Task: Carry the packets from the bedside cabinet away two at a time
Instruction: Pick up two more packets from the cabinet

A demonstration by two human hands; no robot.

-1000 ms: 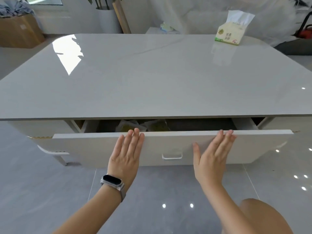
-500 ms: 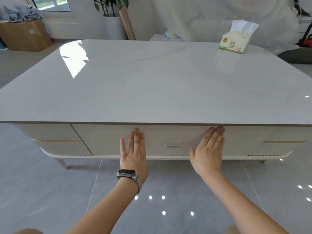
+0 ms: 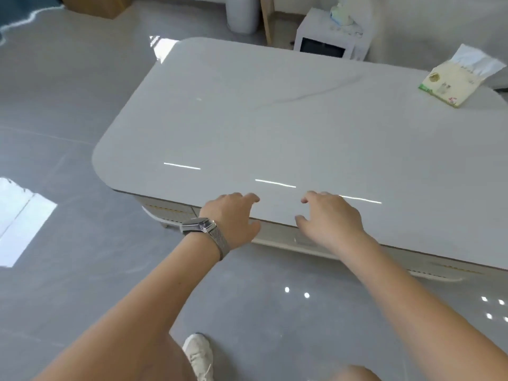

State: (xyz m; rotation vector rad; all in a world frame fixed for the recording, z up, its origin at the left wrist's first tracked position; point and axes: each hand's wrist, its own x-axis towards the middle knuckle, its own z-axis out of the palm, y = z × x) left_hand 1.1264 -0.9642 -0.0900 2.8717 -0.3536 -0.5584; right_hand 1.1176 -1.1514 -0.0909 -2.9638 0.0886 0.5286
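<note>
A low white table with a glossy top stands in front of me. Its front drawer is closed, and no packets show anywhere. My left hand, with a metal watch on the wrist, hovers over the table's near edge, fingers loosely curled and holding nothing. My right hand is beside it over the same edge, fingers apart and also holding nothing. A small white cabinet with a dark opening stands beyond the table's far side.
A tissue pack lies on the table's far right corner. A white planter and a wooden board stand at the back. Grey glossy floor surrounds the table. My white shoe is below.
The drawer, open a second ago with packets inside, was pushed shut by both hands. The hands have since lifted off its front to above the table edge, and my view has risen and tilted.
</note>
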